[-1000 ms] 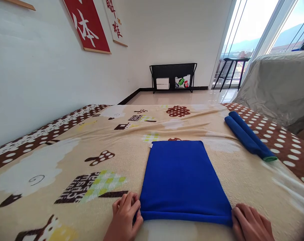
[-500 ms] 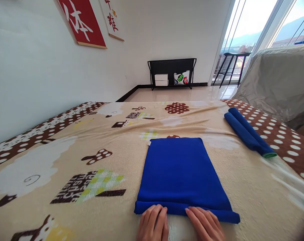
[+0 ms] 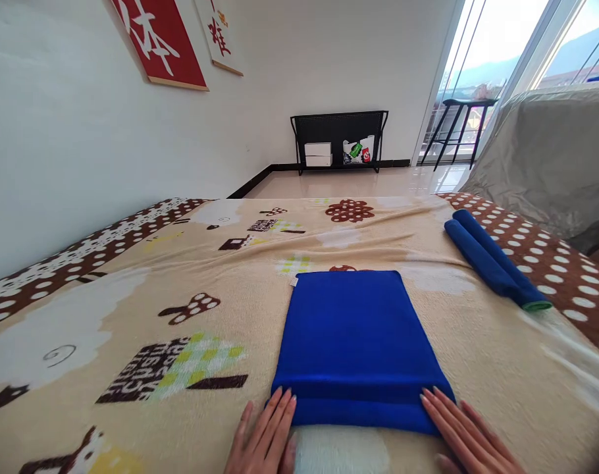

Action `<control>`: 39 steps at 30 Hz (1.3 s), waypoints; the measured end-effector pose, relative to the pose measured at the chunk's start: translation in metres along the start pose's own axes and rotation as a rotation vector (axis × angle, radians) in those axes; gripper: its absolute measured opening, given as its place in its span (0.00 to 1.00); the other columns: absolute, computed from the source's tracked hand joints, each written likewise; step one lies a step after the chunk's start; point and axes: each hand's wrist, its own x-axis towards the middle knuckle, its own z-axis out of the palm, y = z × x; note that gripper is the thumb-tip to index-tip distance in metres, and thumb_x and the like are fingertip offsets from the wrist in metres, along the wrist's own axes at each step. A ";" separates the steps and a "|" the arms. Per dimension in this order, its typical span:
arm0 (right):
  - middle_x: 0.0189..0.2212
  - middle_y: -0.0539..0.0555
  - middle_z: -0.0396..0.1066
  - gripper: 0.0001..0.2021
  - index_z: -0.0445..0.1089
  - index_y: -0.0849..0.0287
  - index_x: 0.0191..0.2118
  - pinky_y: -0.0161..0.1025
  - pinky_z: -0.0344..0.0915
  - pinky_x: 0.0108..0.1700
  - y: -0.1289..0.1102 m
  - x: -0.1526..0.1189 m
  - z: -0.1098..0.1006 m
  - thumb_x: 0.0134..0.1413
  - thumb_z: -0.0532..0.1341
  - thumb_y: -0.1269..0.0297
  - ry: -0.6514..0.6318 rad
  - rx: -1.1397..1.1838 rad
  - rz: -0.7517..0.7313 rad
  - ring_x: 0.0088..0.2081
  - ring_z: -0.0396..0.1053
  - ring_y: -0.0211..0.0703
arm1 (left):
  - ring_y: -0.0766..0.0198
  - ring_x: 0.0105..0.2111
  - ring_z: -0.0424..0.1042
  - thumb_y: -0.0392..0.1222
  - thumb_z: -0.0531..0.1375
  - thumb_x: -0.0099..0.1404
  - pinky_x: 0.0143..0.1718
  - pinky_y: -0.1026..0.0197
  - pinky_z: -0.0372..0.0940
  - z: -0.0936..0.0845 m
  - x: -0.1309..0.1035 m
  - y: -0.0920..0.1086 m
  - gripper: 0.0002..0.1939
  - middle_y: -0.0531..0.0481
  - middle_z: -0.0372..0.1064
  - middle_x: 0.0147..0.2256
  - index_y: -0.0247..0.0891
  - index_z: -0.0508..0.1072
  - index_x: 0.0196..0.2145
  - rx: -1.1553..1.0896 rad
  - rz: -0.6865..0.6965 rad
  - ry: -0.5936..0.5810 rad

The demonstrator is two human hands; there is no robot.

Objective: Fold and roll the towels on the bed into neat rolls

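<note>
A blue cloth (image 3: pixel 351 329) lies spread on the bed, its near edge rolled into a flat band and a small white tag at its far left corner. My left hand (image 3: pixel 264 431) rests with straight fingers on the left end of that roll. On the right end, my right hand (image 3: pixel 470 431) lies with its fingers stretched out. Both hands press from above and neither grips the cloth. To the right, two blue rolled cloths (image 3: pixel 494 263) sit side by side, one showing a green end.
A cream patterned blanket (image 3: pixel 220 368) with a brown dotted border covers the bed. Beyond its far edge stand a black rack (image 3: pixel 339 125) with white boxes and a bag, and a stool (image 3: pixel 460 128). A grey sheet (image 3: pixel 556 151) drapes something at the right.
My hands have moved apart, from the middle of the roll out to its two ends. My fingers have straightened, and the rolled edge looks flatter and broader.
</note>
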 end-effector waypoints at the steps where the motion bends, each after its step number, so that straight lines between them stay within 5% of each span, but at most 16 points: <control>1: 0.58 0.54 0.68 0.29 0.60 0.61 0.65 0.39 0.48 0.69 -0.002 0.000 0.000 0.62 0.55 0.55 0.012 -0.020 0.042 0.55 0.70 0.42 | 0.57 0.50 0.75 0.38 0.56 0.66 0.71 0.46 0.40 -0.001 0.003 0.003 0.18 0.45 0.76 0.51 0.32 0.74 0.52 0.013 -0.030 -0.002; 4: 0.56 0.58 0.69 0.27 0.63 0.65 0.63 0.47 0.45 0.70 -0.030 0.021 0.010 0.60 0.58 0.60 0.070 -0.052 0.065 0.56 0.69 0.48 | 0.56 0.53 0.73 0.34 0.55 0.65 0.70 0.45 0.41 0.001 0.030 0.033 0.18 0.44 0.75 0.51 0.30 0.74 0.52 -0.045 -0.028 0.013; 8: 0.58 0.56 0.68 0.23 0.65 0.67 0.60 0.40 0.57 0.64 -0.061 0.057 0.025 0.60 0.56 0.64 0.077 0.013 -0.044 0.59 0.66 0.43 | 0.63 0.57 0.69 0.37 0.52 0.68 0.66 0.59 0.51 0.013 0.060 0.060 0.21 0.47 0.72 0.56 0.33 0.72 0.55 -0.148 0.003 -0.019; 13: 0.63 0.54 0.62 0.29 0.58 0.66 0.65 0.35 0.63 0.59 -0.024 0.035 0.012 0.63 0.55 0.55 -0.048 -0.016 0.015 0.62 0.62 0.42 | 0.65 0.60 0.64 0.43 0.52 0.71 0.63 0.62 0.54 0.006 0.034 0.013 0.24 0.48 0.67 0.60 0.34 0.64 0.63 -0.037 -0.041 -0.152; 17: 0.62 0.51 0.63 0.24 0.61 0.58 0.64 0.33 0.65 0.58 0.010 0.004 0.004 0.65 0.55 0.61 -0.113 0.088 0.009 0.60 0.64 0.39 | 0.67 0.60 0.65 0.38 0.52 0.72 0.66 0.58 0.49 -0.006 0.012 -0.024 0.22 0.49 0.69 0.59 0.39 0.63 0.62 -0.155 0.022 -0.196; 23: 0.47 0.54 0.73 0.11 0.75 0.50 0.42 0.40 0.73 0.46 0.028 -0.021 0.011 0.58 0.62 0.52 -0.168 0.289 0.331 0.48 0.73 0.46 | 0.58 0.48 0.72 0.41 0.58 0.68 0.49 0.57 0.64 -0.014 0.002 -0.033 0.07 0.48 0.74 0.46 0.45 0.74 0.43 -0.401 -0.296 -0.234; 28: 0.37 0.51 0.74 0.08 0.74 0.49 0.37 0.37 0.72 0.42 0.036 -0.015 0.005 0.59 0.62 0.54 -0.271 0.479 0.306 0.40 0.73 0.42 | 0.61 0.41 0.70 0.40 0.57 0.69 0.47 0.59 0.63 -0.022 0.009 -0.039 0.04 0.52 0.73 0.38 0.45 0.72 0.40 -0.638 -0.337 -0.378; 32: 0.34 0.50 0.74 0.09 0.72 0.50 0.36 0.36 0.69 0.39 0.040 -0.016 0.006 0.64 0.56 0.56 -0.314 0.442 0.309 0.37 0.72 0.39 | 0.61 0.38 0.71 0.41 0.56 0.69 0.44 0.58 0.63 -0.023 0.012 -0.045 0.05 0.53 0.73 0.35 0.45 0.72 0.37 -0.587 -0.368 -0.493; 36: 0.43 0.57 0.75 0.12 0.73 0.53 0.40 0.46 0.65 0.40 0.016 -0.008 0.015 0.62 0.55 0.53 -0.119 0.062 0.393 0.41 0.73 0.50 | 0.51 0.41 0.72 0.38 0.57 0.63 0.44 0.49 0.60 -0.013 0.017 -0.017 0.06 0.46 0.74 0.40 0.42 0.74 0.36 -0.173 -0.464 -0.324; 39: 0.56 0.58 0.70 0.19 0.70 0.55 0.54 0.48 0.61 0.48 -0.024 0.026 0.022 0.59 0.52 0.67 -0.004 -0.082 0.264 0.50 0.71 0.52 | 0.49 0.50 0.70 0.32 0.54 0.63 0.53 0.44 0.53 0.001 0.037 0.028 0.16 0.42 0.74 0.49 0.40 0.75 0.46 0.024 -0.431 -0.101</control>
